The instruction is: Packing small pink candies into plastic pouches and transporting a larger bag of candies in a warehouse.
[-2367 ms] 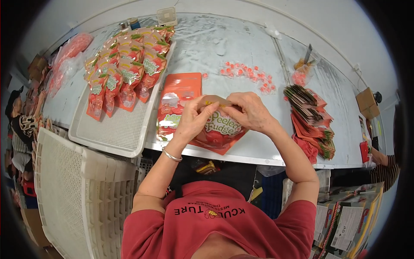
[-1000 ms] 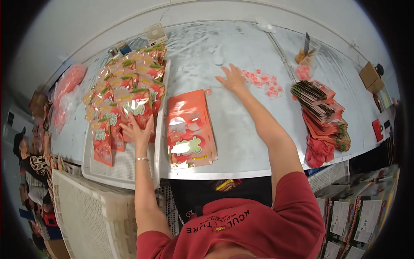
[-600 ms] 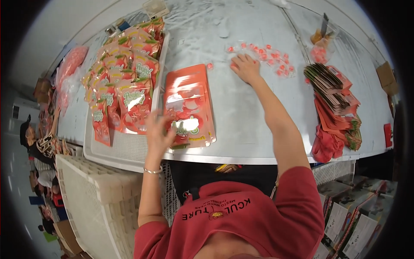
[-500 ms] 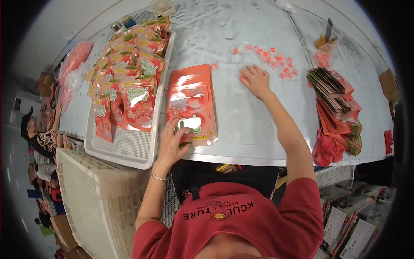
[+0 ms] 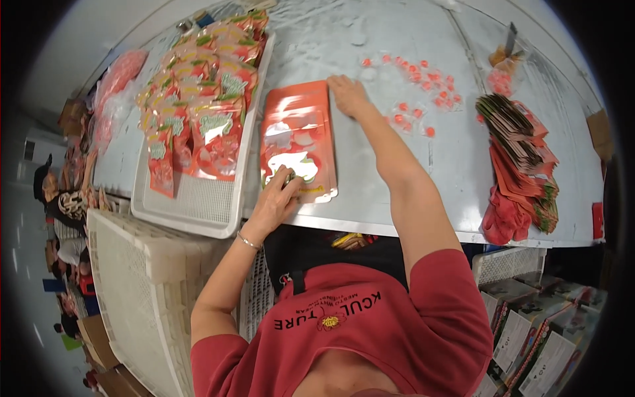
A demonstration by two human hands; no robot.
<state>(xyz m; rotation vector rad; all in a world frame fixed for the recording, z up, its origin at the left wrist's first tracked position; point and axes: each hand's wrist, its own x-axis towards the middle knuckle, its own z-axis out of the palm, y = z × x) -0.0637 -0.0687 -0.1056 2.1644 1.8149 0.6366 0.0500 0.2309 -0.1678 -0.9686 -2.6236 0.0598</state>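
Observation:
A stack of flat red pouches (image 5: 305,109) with clear windows lies in front of me. My left hand (image 5: 278,198) is on the lower part of the stack, its fingers bent and pinching at the top pouch's front. At the upper right corner of the stack is my right hand (image 5: 348,96), fingers curled down to the table; what is under them is hidden. Small red wrapped pieces (image 5: 430,82) in clear wrappers are scattered to the right, with a smaller cluster (image 5: 405,118) nearer me.
Filled red pouches (image 5: 218,132) are piled in a white mesh tray (image 5: 198,206) on the left. At the right lie a fanned stack of pouches (image 5: 519,152) and a red cloth-like bundle (image 5: 506,215). Stacked white crates (image 5: 126,264) stand below; boxes (image 5: 529,337) sit lower right.
My right hand has moved left to the stack's corner, uncovering a few red pieces and covering the lone one there. My left hand's fingers have curled on the pouch.

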